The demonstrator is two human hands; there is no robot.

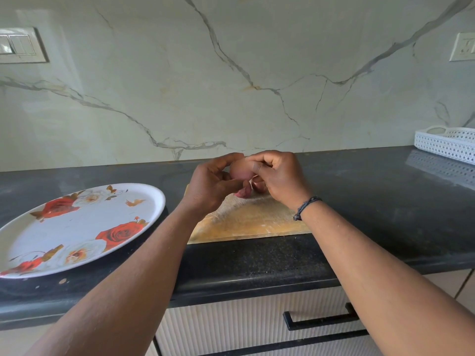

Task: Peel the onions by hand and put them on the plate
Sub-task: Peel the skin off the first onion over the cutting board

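Note:
A pinkish-brown onion (240, 169) is held up above the wooden cutting board (246, 219) between both hands. My left hand (214, 185) grips it from the left with curled fingers. My right hand (279, 176) pinches its top right side with thumb and fingers. More onion pieces (258, 185) lie on the board just beneath the hands, partly hidden. The white plate with red roses (77, 227) sits on the counter to the left with nothing on it.
The dark counter (257, 260) runs across the view, its front edge near me. A white perforated tray (447, 143) stands at the far right against the marble wall. Drawers with black handles (321, 318) are below.

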